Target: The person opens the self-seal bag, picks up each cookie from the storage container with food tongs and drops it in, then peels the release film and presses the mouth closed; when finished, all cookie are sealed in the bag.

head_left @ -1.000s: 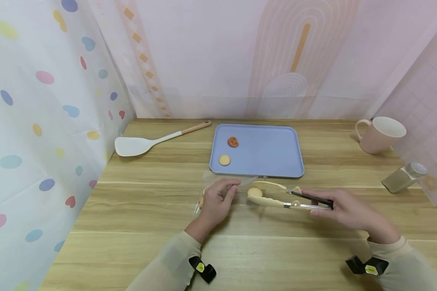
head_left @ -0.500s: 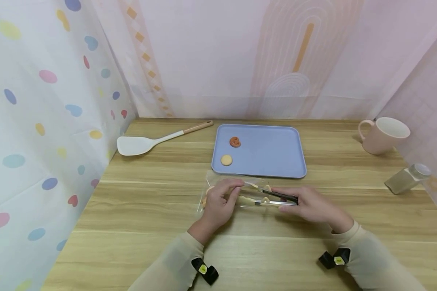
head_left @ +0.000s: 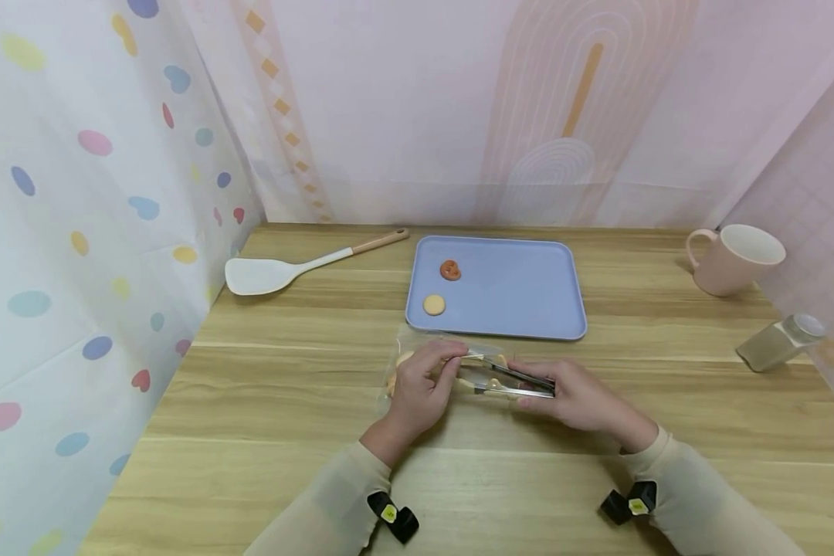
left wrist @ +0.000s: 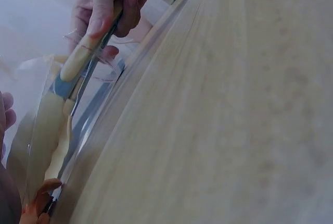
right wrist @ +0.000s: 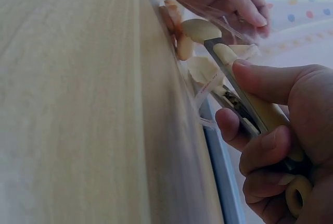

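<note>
My left hand (head_left: 420,390) pinches the upper edge of a clear plastic bag (head_left: 408,338) between thumb and forefinger. Reddish-brown and tan cookies (right wrist: 174,18) lie inside the bag. My right hand (head_left: 584,395) grips a pair of tongs (right wrist: 263,110) with metal arms and cream tips. The tips reach in through the bag's mouth, spread apart, near the cookies in the right wrist view. From the head camera, the left hand hides their ends. Behind the bag, a blue tray (head_left: 521,293) carries a brown pretzel-shaped cookie (head_left: 449,269) and a round pale cookie (head_left: 434,304).
A white spatula (head_left: 260,276) with a wooden-coloured handle lies at the back left. On the right stand a pink mug (head_left: 726,261) and, tilted in view, a glass shaker (head_left: 771,346). Patterned curtains (head_left: 389,100) close off the wooden table's (head_left: 285,448) back and sides.
My right hand has moved left, carrying the tongs' tips and the round cookie seen between them into the bag, behind the left hand. The left hand keeps its pinch on the bag.
</note>
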`<action>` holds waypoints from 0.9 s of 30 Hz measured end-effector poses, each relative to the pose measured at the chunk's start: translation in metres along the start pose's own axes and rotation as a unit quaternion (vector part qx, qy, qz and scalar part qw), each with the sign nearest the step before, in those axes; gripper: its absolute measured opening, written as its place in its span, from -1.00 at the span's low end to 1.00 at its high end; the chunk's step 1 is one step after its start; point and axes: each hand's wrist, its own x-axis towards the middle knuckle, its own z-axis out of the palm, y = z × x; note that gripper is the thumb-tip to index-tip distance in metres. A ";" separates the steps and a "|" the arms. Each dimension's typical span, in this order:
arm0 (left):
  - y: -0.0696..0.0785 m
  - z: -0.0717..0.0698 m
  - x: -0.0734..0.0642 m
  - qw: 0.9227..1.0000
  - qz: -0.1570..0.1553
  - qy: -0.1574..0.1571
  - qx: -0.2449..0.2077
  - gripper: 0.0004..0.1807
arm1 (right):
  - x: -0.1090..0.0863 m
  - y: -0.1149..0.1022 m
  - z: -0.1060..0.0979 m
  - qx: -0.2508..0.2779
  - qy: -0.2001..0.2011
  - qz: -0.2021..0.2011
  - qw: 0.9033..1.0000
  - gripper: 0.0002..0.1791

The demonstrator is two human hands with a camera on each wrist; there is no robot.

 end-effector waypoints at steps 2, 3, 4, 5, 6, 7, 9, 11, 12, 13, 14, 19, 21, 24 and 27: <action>-0.001 0.000 0.000 1.000 0.003 0.003 0.001 -0.83 | -0.004 0.000 -0.002 -0.005 0.003 0.002 1.000 -0.37; -0.001 0.000 0.000 1.000 0.005 0.004 0.000 -0.83 | -0.006 0.000 -0.004 -0.007 0.004 0.001 1.000 -0.37; -0.002 0.000 0.000 1.000 0.006 0.005 0.000 -0.83 | -0.008 0.000 -0.006 -0.004 0.002 0.001 1.000 -0.37; -0.002 0.000 0.000 1.000 0.007 0.005 0.000 -0.83 | -0.010 0.000 -0.007 -0.005 -0.001 0.001 1.000 -0.37; -0.003 0.000 0.001 1.000 0.008 0.005 -0.001 -0.83 | -0.012 0.001 -0.009 -0.006 -0.004 0.002 1.000 -0.37; -0.003 0.000 0.001 1.000 0.009 0.006 -0.002 -0.83 | -0.014 0.001 -0.010 -0.007 -0.008 0.001 1.000 -0.38; -0.003 -0.001 0.001 1.000 0.008 0.006 -0.003 -0.83 | -0.016 0.001 -0.011 -0.010 -0.015 0.001 1.000 -0.39; -0.003 -0.001 0.000 1.000 0.006 0.006 -0.005 -0.83 | -0.016 0.001 -0.010 -0.022 -0.015 0.001 1.000 -0.39; -0.003 -0.002 0.000 1.000 0.005 0.005 -0.006 -0.83 | -0.015 0.001 -0.009 -0.030 -0.012 -0.001 0.999 -0.39; -0.003 -0.002 0.000 1.000 0.004 0.005 -0.006 -0.83 | -0.014 0.001 -0.008 -0.038 -0.008 -0.004 0.999 -0.40; -0.003 -0.002 -0.001 1.000 0.002 0.005 -0.005 -0.84 | -0.013 0.001 -0.007 -0.044 -0.005 -0.006 0.999 -0.40; -0.002 0.000 -0.002 1.000 0.002 0.003 0.000 -0.84 | -0.009 0.000 -0.003 -0.062 0.007 -0.013 0.998 -0.42; -0.002 0.001 -0.003 1.000 0.003 0.003 -0.001 -0.84 | -0.009 -0.001 -0.002 -0.062 0.010 -0.013 0.998 -0.42; -0.003 0.001 -0.003 1.000 0.007 0.001 -0.001 -0.84 | -0.008 -0.002 -0.001 -0.058 0.017 -0.013 0.998 -0.41; -0.003 0.002 -0.002 1.000 0.009 -0.002 0.000 -0.84 | -0.007 -0.003 0.000 -0.055 0.020 -0.010 0.998 -0.41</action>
